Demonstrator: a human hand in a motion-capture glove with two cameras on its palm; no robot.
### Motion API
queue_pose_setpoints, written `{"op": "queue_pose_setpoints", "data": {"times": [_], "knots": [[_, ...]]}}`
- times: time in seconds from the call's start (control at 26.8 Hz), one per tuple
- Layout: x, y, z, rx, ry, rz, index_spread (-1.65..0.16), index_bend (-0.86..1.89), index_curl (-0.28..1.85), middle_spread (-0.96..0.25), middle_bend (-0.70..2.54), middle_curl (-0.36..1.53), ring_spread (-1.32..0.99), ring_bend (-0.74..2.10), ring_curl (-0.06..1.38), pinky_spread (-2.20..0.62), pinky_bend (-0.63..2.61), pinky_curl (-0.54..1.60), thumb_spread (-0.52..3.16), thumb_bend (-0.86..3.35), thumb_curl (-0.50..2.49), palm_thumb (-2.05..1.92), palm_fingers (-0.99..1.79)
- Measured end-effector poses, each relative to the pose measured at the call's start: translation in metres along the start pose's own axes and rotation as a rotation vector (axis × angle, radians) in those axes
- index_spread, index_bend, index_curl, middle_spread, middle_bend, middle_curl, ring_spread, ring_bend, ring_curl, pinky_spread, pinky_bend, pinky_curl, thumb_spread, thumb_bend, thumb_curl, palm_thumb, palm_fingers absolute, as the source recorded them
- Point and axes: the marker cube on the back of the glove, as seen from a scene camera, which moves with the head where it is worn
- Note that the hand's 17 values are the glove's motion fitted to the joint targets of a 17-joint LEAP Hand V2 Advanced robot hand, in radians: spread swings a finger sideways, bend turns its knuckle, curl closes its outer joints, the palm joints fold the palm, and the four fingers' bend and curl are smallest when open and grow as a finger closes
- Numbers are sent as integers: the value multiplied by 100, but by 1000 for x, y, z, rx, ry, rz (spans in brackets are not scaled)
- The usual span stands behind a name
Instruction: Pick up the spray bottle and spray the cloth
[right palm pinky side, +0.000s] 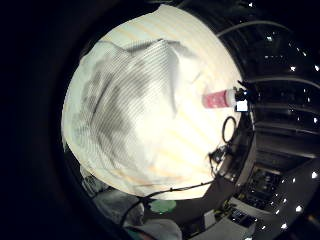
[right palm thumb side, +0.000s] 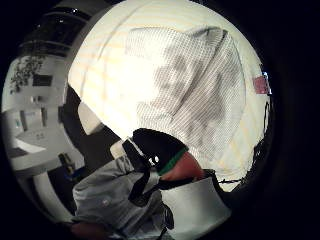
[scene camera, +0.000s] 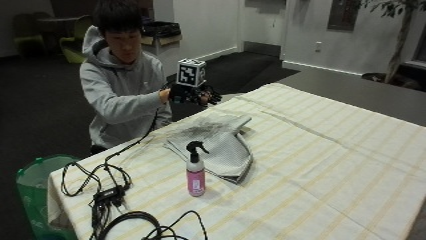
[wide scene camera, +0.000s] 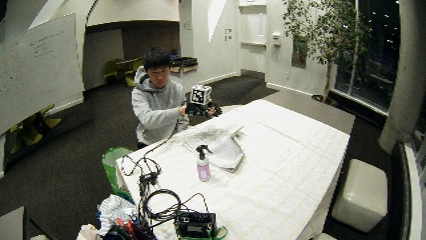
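Observation:
A pink spray bottle (scene camera: 195, 175) with a black nozzle stands upright on the striped tablecloth (scene camera: 319, 165), just in front of the cloth. The grey-white checked cloth (scene camera: 213, 140) lies crumpled and partly folded, with darker damp-looking patches. My gloved right hand (scene camera: 192, 94) hovers above the table's far edge, beyond the cloth and well away from the bottle, holding nothing. Both palm views look down on the cloth (right palm pinky side: 125, 110) (right palm thumb side: 195, 90), with the bottle (right palm pinky side: 218, 99) (right palm thumb side: 260, 85) small beside it. In the wide view the bottle (wide scene camera: 203, 167) stands clear of the hand (wide scene camera: 200, 108).
Black cables (scene camera: 106, 195) coil over the table's corner near the bottle. A green bin (scene camera: 36, 180) stands on the floor by that corner. A black box (wide scene camera: 194, 223) sits at the table's end, and a white stool (wide scene camera: 359, 192) stands beside the long side.

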Motion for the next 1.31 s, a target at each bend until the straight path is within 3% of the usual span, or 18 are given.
{"op": "queue_pose_setpoints", "data": {"times": [0.45,1.31], "knots": [[6,5,4,39,40,4,-36,14,11,-2,21,14,9,23,9,22,46,19,76,4,15,27,5],[74,47,8,474,-35,73,-40,14,18,-2,22,25,9,28,17,26,47,27,91,-2,25,32,3]]}}
